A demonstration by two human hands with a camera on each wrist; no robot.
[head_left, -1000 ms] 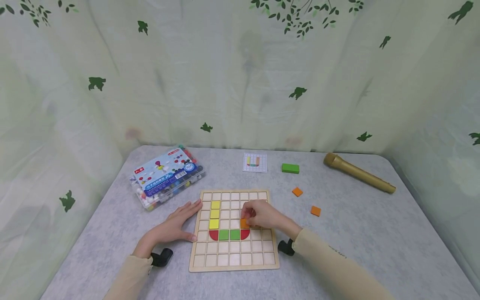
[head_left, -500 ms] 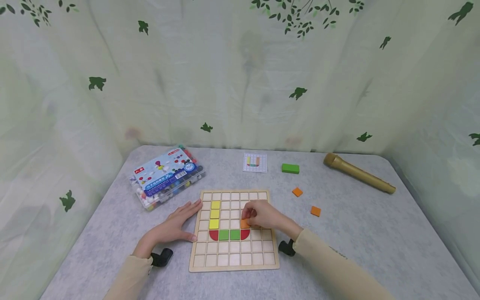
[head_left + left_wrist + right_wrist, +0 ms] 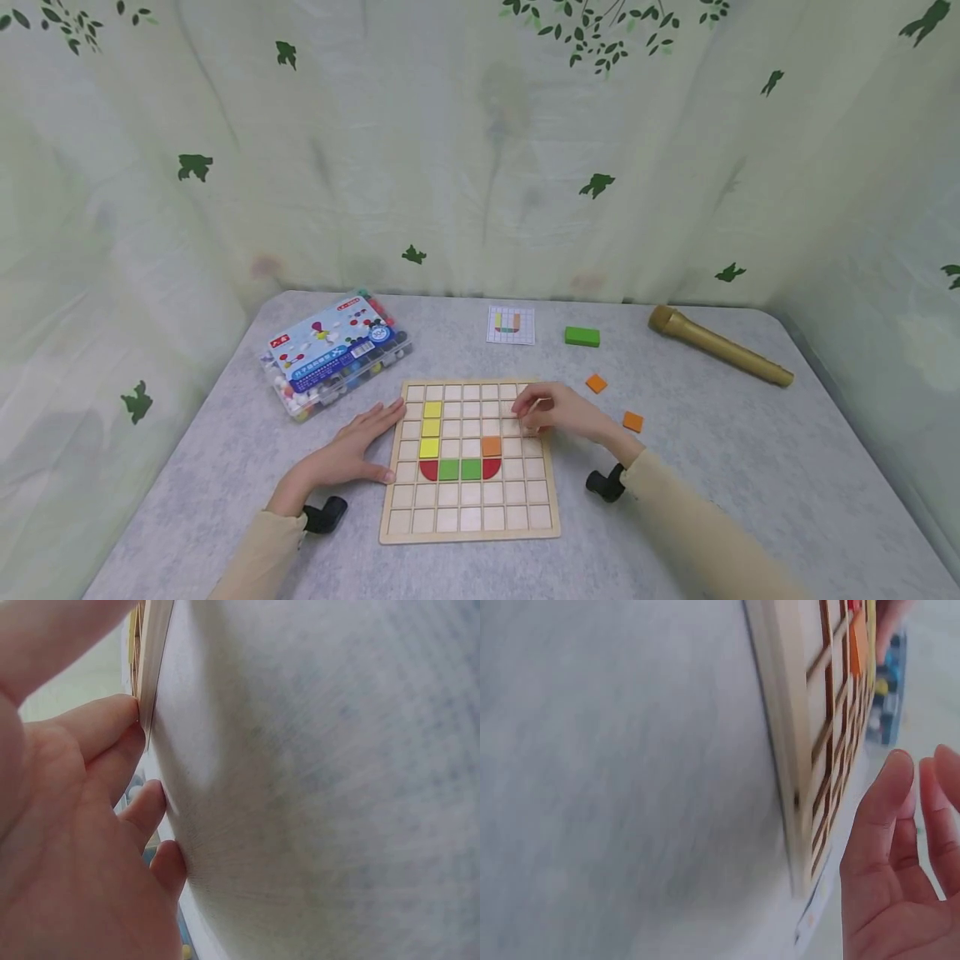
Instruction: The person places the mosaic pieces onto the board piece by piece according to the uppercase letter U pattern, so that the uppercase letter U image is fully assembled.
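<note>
A wooden grid board (image 3: 469,520) lies on the table with coloured tiles in its cells. Three yellow tiles (image 3: 431,427) form a column at the left. Below them runs a row of red rounded tiles (image 3: 428,471) at the ends and green tiles (image 3: 459,470) between. One orange tile (image 3: 491,447) sits above the right red tile. My left hand (image 3: 352,447) rests with spread fingers against the board's left edge; in the left wrist view its fingertips (image 3: 127,712) touch the rim. Over the board's right side hovers my right hand (image 3: 558,410), fingers loosely bent and holding nothing.
Two loose orange tiles (image 3: 596,383) lie right of the board. Behind it are a pattern card (image 3: 511,325) and a green block (image 3: 582,337). A clear box of coloured balls (image 3: 337,354) stands back left, a golden microphone-shaped stick (image 3: 720,346) back right.
My right hand has let go of the orange tile, which stays in its cell, and has moved right and slightly away. The left hand keeps its place.
</note>
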